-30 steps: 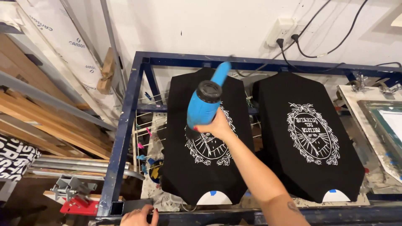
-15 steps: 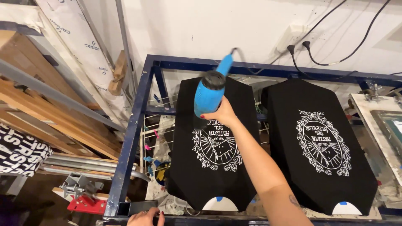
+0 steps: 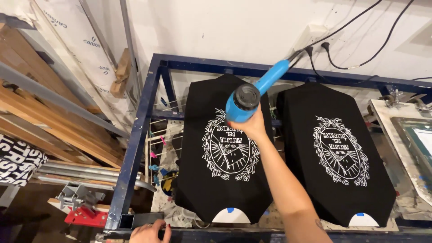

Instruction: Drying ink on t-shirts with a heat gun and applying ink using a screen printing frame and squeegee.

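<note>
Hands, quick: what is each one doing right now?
Left hand: rests open on the blue frame, holding nothing.
Right hand: closed around the blue heat gun over the black shirt.

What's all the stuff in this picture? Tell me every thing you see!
heat gun: one, blue, in the right hand, above the left shirt
shirts: two, black with white prints, flat on boards inside the frame
frame: one, dark blue metal, around the shirts
cords: black, on the white wall
planks: several, wooden, far left
clamp: one, red, bottom left
right hand: gripping the heat gun
left hand: resting on the frame's front corner
</note>
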